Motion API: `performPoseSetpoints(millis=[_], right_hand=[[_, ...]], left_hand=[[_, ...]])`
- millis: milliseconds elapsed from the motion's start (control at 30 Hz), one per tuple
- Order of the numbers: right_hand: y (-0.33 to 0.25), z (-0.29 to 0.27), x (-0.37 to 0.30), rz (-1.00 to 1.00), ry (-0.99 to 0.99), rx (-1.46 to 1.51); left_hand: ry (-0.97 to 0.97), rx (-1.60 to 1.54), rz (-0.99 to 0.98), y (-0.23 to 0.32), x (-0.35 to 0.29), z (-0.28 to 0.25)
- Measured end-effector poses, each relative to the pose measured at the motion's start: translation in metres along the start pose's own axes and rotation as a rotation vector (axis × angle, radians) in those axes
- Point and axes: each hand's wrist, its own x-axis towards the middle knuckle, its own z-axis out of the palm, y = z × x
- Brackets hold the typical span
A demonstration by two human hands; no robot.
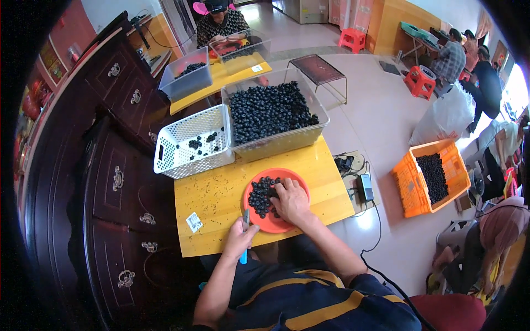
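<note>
At the left stands a dark wooden cabinet (99, 182) with metal pulls. Beside it, on the yellow table (212, 193), a white perforated basket (165, 161) holds a few dark fruits. In front of that lies a white label (194, 222) with dark print, too small to read. The left hand (238, 237) has its grip closed around a blue-handled knife (243, 257), blade up at the rim of a red plate (271, 224). Small dark round fruits (258, 197) lie on the plate; behind it, a large clear bin (281, 150) is heaped with more. The right hand (292, 203) reaches into the plate, fingertips among the fruits; whether its grip is pinched on one, I cannot tell. Further right, on the floor, an orange crate (407, 193) holds dark fruits, near a white bag (444, 116) with faint reddish, illegible marks.
</note>
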Motion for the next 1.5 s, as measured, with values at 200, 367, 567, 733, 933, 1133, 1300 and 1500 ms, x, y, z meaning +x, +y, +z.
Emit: performPoseSetpoints(millis=[200, 367, 567, 733, 933, 1133, 1300, 1500], right_hand=[[0.004, -0.001, -0.022, -0.098, 0.067, -0.060], [0.003, -0.001, -0.033, -0.095, 0.063, -0.023], [-0.002, -0.001, -0.031, -0.038, -0.004, -0.046], [-0.005, 0.002, -0.031, 0.017, -0.044, -0.042], [-0.006, 0.005, -0.037, -0.044, 0.001, -0.054], [-0.004, 0.001, -0.046, -0.203, 0.068, 0.009], [-0.021, -0.022, -0.052, -0.237, -0.003, 0.059], [-0.024, -0.015, -0.052, -0.213, -0.042, 0.014]], left_hand=[[0.082, 0.058, 0.015, -0.006, 0.001, 0.005], [0.071, 0.042, 0.030, -0.011, 0.002, 0.002], [0.089, 0.157, -0.010, -0.005, 0.005, 0.006], [0.076, 0.177, 0.058, -0.021, 0.010, 0.002], [0.098, 0.143, 0.111, -0.031, 0.013, -0.002], [0.079, 0.206, 0.146, -0.038, 0.017, -0.004], [0.126, 0.189, 0.061, -0.025, 0.010, -0.003], [0.118, 0.131, 0.084, -0.036, 0.014, -0.004]])
